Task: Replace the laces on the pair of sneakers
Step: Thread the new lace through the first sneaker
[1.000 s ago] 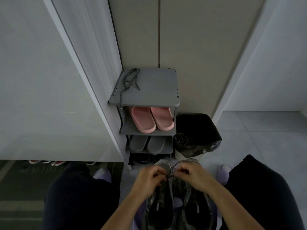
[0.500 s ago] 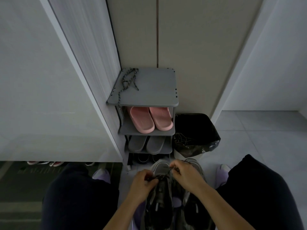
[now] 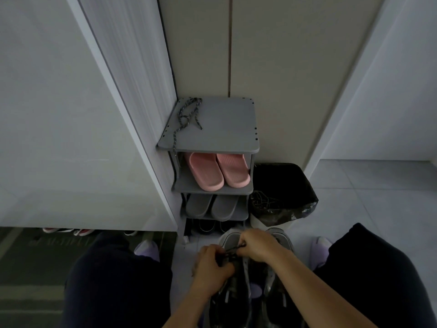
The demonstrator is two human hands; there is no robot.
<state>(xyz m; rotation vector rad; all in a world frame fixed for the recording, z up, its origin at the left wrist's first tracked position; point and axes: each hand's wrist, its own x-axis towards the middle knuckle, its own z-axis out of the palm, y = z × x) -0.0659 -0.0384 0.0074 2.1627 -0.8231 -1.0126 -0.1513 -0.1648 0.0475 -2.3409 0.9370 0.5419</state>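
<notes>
Lace point(image 3: 234, 246) between left hand point(image 3: 212, 266), right hand point(image 3: 258, 245)

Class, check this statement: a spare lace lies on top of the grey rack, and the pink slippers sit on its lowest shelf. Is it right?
Not quite. The head view shows the pink slippers on the shelf directly under the rack's top; the lace does lie on top.

A lace point(image 3: 186, 118) lies on the rack point(image 3: 224, 133), bin point(image 3: 282, 183) to its right, sneakers point(image 3: 230, 239) in front.
</notes>
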